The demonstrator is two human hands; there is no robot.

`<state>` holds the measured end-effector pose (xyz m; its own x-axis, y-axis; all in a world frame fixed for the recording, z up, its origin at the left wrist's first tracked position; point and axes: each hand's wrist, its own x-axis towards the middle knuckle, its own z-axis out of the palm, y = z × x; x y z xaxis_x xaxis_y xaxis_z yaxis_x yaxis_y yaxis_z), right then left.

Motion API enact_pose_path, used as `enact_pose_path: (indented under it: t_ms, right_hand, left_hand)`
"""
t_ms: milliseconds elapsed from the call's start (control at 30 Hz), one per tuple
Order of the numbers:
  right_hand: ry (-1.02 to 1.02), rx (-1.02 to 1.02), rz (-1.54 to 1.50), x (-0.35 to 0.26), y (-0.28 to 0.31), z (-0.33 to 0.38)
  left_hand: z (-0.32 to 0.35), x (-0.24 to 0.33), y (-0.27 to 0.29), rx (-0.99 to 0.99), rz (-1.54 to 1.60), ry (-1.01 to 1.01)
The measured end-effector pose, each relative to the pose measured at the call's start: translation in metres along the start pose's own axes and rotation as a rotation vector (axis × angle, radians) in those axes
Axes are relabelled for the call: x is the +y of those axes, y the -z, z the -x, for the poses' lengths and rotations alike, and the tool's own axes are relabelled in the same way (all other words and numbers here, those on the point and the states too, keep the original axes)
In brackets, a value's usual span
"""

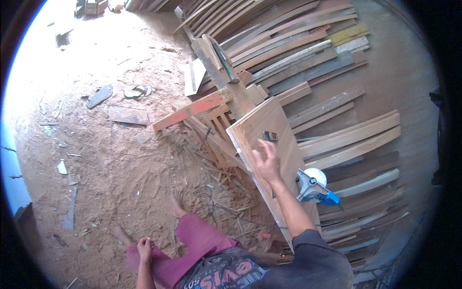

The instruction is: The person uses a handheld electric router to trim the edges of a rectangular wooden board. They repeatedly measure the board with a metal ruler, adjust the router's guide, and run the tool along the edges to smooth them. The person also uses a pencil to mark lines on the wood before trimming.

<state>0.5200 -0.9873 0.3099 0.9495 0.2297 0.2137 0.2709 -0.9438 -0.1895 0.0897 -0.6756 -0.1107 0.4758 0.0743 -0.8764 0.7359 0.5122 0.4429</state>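
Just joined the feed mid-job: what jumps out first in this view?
The right hand stretches over a pale wooden panel at centre, just short of a small dark block lying on it. A blue power tool with a round disc sits at the panel's right edge, with stacked planks beyond. The left hand rests on the knee, bottom left.

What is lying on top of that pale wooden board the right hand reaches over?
On the pale wooden board lie a small dark block and a blue power tool. The right hand covers part of the surface.
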Motion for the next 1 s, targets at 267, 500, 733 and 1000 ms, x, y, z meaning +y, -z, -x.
enact_pose_path:
  t_ms: [267, 500, 733, 1000]
  right_hand:
    - [-0.493, 0.013, -0.147, 0.080, 0.012, 0.062]
    - [-0.725, -0.104, -0.900, 0.092, 0.027, 0.071]
    - [-0.229, -0.418, -0.702, 0.069, 0.069, 0.091]
    - [0.121, -0.795, -0.753, 0.057, 0.075, 0.079]
  left_hand:
    - [0.076, 0.134, -0.015, 0.126, -0.057, -0.055]
    - [0.110, 0.264, -0.168, 0.051, -0.202, -0.305]
    - [0.157, 0.323, -0.327, -0.171, 0.029, -0.326]
    - [0.199, 0.333, -0.319, -0.242, 0.001, -0.015]
